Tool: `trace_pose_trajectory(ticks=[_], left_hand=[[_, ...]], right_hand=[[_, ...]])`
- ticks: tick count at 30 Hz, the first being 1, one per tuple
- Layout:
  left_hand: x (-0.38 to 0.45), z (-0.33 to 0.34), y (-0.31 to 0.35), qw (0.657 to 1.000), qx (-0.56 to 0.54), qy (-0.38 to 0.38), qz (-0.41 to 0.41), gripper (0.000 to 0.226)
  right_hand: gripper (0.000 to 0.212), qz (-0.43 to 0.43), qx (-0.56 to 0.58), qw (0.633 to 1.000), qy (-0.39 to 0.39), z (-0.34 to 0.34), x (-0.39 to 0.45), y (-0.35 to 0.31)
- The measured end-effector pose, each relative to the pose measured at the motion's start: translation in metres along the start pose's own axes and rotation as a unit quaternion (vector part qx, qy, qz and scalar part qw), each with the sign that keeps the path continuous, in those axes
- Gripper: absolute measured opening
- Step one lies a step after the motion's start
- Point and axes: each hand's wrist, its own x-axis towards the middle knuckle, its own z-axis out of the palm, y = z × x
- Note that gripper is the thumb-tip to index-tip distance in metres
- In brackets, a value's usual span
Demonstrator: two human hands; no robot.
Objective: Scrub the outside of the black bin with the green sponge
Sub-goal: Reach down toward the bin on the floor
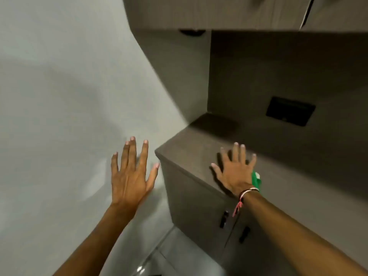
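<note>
From the head view I record both hands raised in front of me, palms away, backs toward the camera. My left hand (130, 176) is spread wide, all fingers extended and apart, holding nothing; behind it is the plain pale wall (59, 96), and I cannot tell whether the palm touches that wall.

My right hand (236, 172) is likewise spread wide, fingers fanned, over the top of the brown counter (199, 156), close to its front edge and not far from its near left corner. Whether the palm presses on the surface I cannot tell. A thin bracelet (248, 191) with a pink hanging strand sits on that wrist.

The green sponge (256, 180) shows as a small green patch with a white fleck at the outer edge of the right hand, beside the wrist, on or just above the counter top near its front edge. The hand covers most of it; the fingers are not closed on it.

The black bin I cannot locate in this view.

Below the counter's front edge are two cabinet doors with dark handles (224, 219). A dark rectangular wall plate (289, 111) is set in the brown back panel above the counter. Upper cabinets (219, 12) run along the top. The frame is blurred.
</note>
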Motion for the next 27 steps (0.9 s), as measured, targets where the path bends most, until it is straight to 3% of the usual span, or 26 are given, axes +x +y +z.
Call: trace_pose_trajectory(ticks=[3,8,14,17,19,21,23,27], left_hand=[[-0.009,0.049,0.012,0.999,-0.012,-0.028,0.019,0.077],[-0.054,0.123,0.019,0.996,-0.021,-0.079,0.028,0.075],[-0.12,0.176,-0.004,0.984,-0.03,-0.175,0.023,0.07],[-0.157,0.234,-0.031,0.981,-0.024,-0.189,0.018,0.073],[-0.194,0.291,-0.049,0.96,-0.014,-0.28,0.027,0.085],[-0.238,0.359,-0.065,0.949,-0.044,-0.312,-0.006,0.085],[-0.273,0.416,-0.073,0.955,-0.066,-0.287,-0.038,0.075],[-0.34,0.528,-0.091,0.949,-0.06,-0.305,-0.046,0.066]], right_hand=[[0.058,0.055,-0.015,0.998,0.008,0.026,0.003,0.024],[0.045,0.052,0.009,0.998,0.032,0.029,0.002,0.015],[0.039,-0.111,0.019,0.993,0.044,0.048,-0.07,-0.059],[0.033,-0.173,0.04,0.983,0.049,0.111,-0.126,-0.117],[0.036,-0.168,0.09,0.982,-0.008,0.183,-0.165,-0.144],[0.036,-0.134,0.133,0.976,-0.106,0.272,-0.198,-0.15],[0.035,-0.093,0.13,0.971,-0.176,0.353,-0.221,-0.135],[0.034,0.007,0.142,0.968,-0.208,0.511,-0.257,-0.093]])
